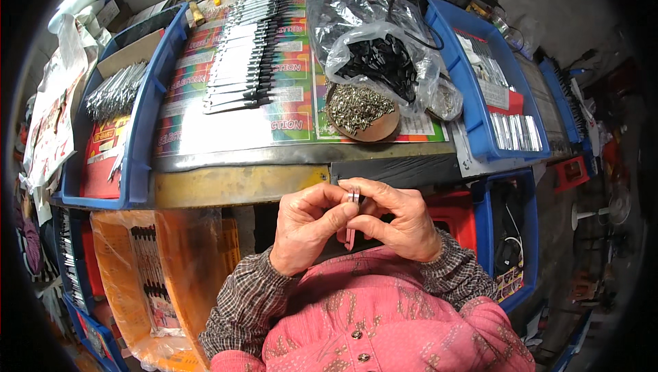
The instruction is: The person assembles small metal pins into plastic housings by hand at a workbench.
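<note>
In front of my chest, at the table's near edge, both hands meet at a small shiny piece. My left hand pinches it between thumb and fingers. From the other side my right hand closes on it with thumb and forefinger. A narrow pinkish strip hangs below the fingertips; whether it belongs to the same piece I cannot tell. Beyond the hands, a round dish holds many tiny brassy metal parts. Behind it, an opened clear plastic bag is filled with small black pieces.
Slim silvery pieces with black ends lie stacked in rows on colourful printed sheets. Blue trays stand left and right, both holding silvery pieces. An orange crate lined with plastic is at the lower left.
</note>
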`<state>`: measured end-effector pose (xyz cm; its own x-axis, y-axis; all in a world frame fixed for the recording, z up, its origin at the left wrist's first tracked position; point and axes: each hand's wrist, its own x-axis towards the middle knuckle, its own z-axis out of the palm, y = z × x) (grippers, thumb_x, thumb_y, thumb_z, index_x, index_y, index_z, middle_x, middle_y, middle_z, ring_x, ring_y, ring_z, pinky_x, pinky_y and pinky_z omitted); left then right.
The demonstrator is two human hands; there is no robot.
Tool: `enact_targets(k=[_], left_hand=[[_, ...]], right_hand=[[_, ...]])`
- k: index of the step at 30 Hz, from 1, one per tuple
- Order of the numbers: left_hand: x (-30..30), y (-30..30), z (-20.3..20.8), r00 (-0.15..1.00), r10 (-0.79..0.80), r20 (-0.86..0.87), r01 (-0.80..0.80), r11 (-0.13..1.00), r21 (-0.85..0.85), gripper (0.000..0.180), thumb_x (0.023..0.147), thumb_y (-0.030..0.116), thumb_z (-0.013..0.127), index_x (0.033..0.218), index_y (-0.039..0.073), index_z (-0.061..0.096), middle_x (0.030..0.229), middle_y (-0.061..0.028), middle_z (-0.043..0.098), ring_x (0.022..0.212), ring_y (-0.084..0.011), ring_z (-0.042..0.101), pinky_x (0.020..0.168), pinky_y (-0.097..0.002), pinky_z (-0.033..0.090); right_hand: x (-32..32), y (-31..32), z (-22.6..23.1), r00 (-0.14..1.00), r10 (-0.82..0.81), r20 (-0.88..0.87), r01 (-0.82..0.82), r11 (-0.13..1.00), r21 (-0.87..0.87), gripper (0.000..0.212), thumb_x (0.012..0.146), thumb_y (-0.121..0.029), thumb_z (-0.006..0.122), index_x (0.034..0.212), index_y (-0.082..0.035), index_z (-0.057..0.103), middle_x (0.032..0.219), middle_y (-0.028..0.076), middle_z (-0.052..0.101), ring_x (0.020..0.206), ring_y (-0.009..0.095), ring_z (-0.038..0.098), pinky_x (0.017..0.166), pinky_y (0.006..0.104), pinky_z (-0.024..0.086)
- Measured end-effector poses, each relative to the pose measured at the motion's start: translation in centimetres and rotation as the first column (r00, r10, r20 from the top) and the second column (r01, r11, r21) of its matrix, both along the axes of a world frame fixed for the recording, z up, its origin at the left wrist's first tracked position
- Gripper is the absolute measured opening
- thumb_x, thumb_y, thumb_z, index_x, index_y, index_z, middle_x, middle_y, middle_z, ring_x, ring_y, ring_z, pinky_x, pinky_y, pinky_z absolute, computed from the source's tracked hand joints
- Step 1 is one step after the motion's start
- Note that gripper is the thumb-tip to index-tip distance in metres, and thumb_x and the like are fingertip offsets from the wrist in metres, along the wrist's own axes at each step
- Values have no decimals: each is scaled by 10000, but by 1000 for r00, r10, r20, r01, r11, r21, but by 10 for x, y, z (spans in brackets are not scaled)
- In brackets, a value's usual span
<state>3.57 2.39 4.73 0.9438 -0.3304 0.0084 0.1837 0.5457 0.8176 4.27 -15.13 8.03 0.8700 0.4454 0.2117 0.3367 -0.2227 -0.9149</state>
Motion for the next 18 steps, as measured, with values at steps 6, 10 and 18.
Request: enact_targets(k=[6, 10, 18], left_hand=[[-1, 15, -5, 978, -205, -35, 207, 975, 80, 103, 887, 49, 661, 940, -37, 642, 779, -72, 648, 599, -109, 589, 538, -237, 495], [-1, 10, 3, 988, -132, 77, 99, 938, 331, 65, 886, 25, 657, 904, -37, 650, 711, -47, 633, 577, -81, 569, 501, -218, 469], [0, 1, -1, 959, 18, 284, -181, 809, 560, 57, 833, 32, 689, 846, -13, 658, 644, -39, 596, 508, -80, 533, 483, -231, 427]], right_hand=[[10, -10, 4, 965, 103, -241, -75, 990, 122, 255, 891, -61, 657, 1131, 19, 623, 806, 32, 648, 664, 58, 584, 574, 210, 477], [10, -10, 3, 936, 106, -335, -45, 982, 184, 144, 919, -87, 634, 1014, 22, 635, 829, 29, 655, 682, 48, 584, 558, 193, 489], [12, -5, -5, 981, -15, -195, 30, 997, 72, 40, 901, -16, 627, 912, 20, 642, 818, 44, 648, 603, 57, 594, 518, 189, 478]])
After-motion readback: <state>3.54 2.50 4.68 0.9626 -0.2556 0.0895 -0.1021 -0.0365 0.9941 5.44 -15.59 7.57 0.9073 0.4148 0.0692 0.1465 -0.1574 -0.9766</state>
